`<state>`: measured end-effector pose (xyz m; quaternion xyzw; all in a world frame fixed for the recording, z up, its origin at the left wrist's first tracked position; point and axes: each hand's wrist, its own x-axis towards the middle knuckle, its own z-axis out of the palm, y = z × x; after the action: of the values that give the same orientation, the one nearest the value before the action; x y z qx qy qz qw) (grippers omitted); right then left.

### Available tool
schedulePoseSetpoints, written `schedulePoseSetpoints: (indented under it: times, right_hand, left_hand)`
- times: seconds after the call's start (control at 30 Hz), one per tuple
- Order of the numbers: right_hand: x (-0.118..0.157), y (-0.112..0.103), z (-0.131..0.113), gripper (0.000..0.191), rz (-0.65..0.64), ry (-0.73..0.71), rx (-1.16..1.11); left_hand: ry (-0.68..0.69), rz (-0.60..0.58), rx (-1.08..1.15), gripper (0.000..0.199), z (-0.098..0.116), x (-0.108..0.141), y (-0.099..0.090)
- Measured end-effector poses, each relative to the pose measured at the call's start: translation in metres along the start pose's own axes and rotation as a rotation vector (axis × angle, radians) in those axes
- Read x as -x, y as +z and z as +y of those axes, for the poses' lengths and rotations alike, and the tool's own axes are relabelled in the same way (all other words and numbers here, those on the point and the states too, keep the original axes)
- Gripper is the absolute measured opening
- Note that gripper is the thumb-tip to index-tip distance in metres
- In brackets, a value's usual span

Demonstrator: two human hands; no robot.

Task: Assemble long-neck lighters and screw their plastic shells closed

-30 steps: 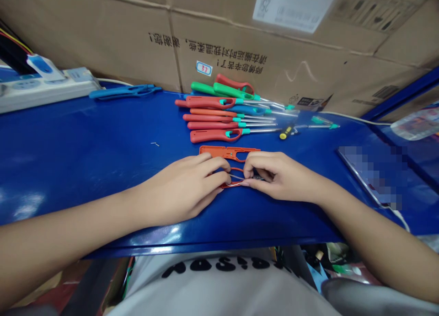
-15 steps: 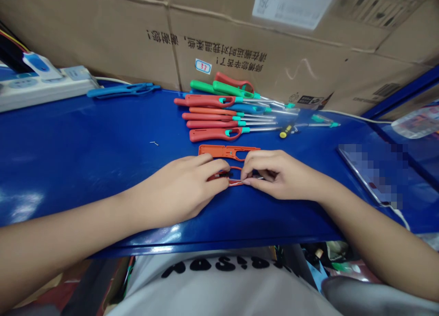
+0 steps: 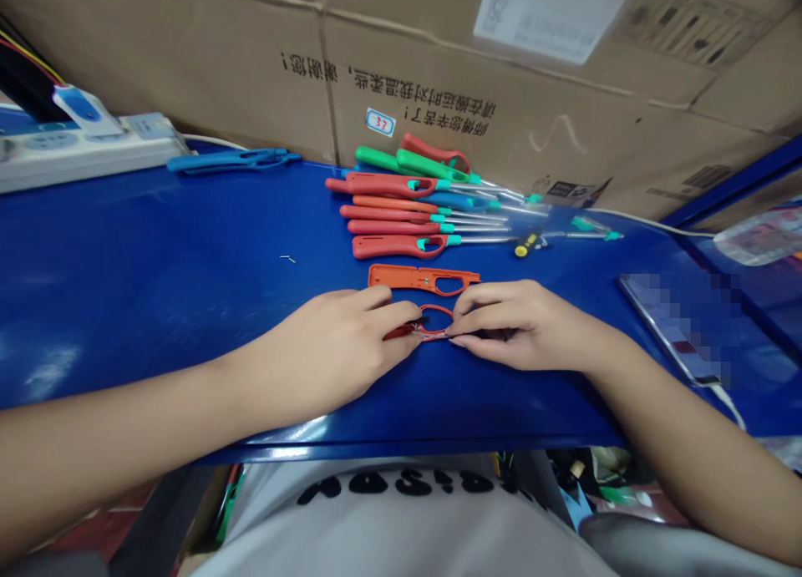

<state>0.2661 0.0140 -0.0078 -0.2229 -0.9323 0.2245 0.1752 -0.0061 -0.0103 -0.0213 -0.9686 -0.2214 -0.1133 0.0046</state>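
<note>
Head view, left to right: the left hand (image 3: pixel 351 343) is closed on the left part of the red-orange shell (image 3: pixel 432 336), located at the desk (image 3: pixel 188 293) surface, nearer than the orange half-shell (image 3: pixel 407 278). Right hand (image 3: pixel 520 326) fingertips meet the shell's right side; whether they grip anything cannot be determined.

A plug (image 3: pixel 88 111) is pushed into a power strip (image 3: pixel 93 155). A phone (image 3: pixel 673 328) is joined to a cord (image 3: pixel 728 402).
</note>
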Motion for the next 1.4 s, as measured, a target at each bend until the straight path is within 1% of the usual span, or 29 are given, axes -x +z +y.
schedulePoseSetpoints:
  times: [0.1, 0.2, 0.3, 0.4, 0.47, 0.53, 0.6, 0.67, 0.73, 0.8, 0.87, 0.93, 1.03, 1.17, 1.33, 1.4]
  right_hand:
    - [0.0, -0.001, -0.001, 0.016, 0.004, 0.01, -0.014]
    - [0.0, -0.003, -0.001, 0.016, 0.025, 0.028, -0.039]
    - [0.0, -0.006, 0.003, 0.017, 0.135, 0.056, 0.005]
    - [0.003, -0.013, 0.012, 0.018, 0.27, 0.116, 0.186]
    - [0.007, -0.021, 0.023, 0.019, 0.324, 0.209, 0.361]
    - [0.013, -0.03, 0.038, 0.022, 0.371, 0.354, 0.478]
    - [0.021, -0.041, 0.056, 0.025, 0.454, 0.52, 0.516]
    - [0.03, -0.052, 0.076, 0.029, 0.488, 0.737, 0.579]
    - [0.042, -0.062, 0.096, 0.032, 0.52, 0.861, 0.62]
    - [0.054, -0.068, 0.112, 0.038, 0.53, 0.991, 0.642]
    - [0.065, -0.072, 0.124, 0.047, 0.511, 1.109, 0.643]
    - [0.072, -0.073, 0.132, 0.054, 0.478, 1.189, 0.637]
    - [0.075, -0.074, 0.138, 0.055, 0.443, 1.275, 0.635]
    - [0.073, -0.074, 0.14, 0.05, 0.42, 1.315, 0.649]
    - [0.071, -0.075, 0.139, 0.044, 0.419, 1.307, 0.659]
    - [0.071, -0.076, 0.139, 0.046, 0.413, 1.291, 0.654]
  left_hand:
    - [0.029, -0.067, -0.084, 0.033, 0.0, -0.001, -0.002]
    - [0.027, -0.034, -0.096, 0.033, -0.002, -0.002, -0.002]
    - [0.026, -0.023, -0.097, 0.031, -0.004, -0.002, -0.001]
    - [0.034, -0.024, -0.093, 0.032, -0.005, -0.002, 0.0]
    - [0.042, -0.02, -0.095, 0.032, -0.007, -0.001, 0.0]
    - [0.056, -0.007, -0.102, 0.033, -0.008, -0.001, 0.0]
    - [0.078, 0.018, -0.109, 0.033, -0.01, -0.001, 0.0]
    - [0.096, 0.044, -0.106, 0.034, -0.011, -0.001, 0.0]
    - [0.105, 0.06, -0.089, 0.034, -0.012, 0.0, 0.0]
    - [0.11, 0.065, -0.056, 0.035, -0.012, 0.001, -0.001]
    - [0.11, 0.066, -0.021, 0.035, -0.011, 0.002, -0.001]
    - [0.106, 0.069, 0.005, 0.034, -0.011, 0.002, -0.002]
    - [0.087, 0.076, 0.037, 0.034, -0.011, 0.001, -0.002]
    - [0.058, 0.1, 0.088, 0.034, -0.012, 0.0, 0.0]
    - [0.02, 0.113, 0.129, 0.031, -0.011, -0.001, 0.001]
    - [0.002, 0.109, 0.144, 0.03, -0.01, -0.002, 0.001]
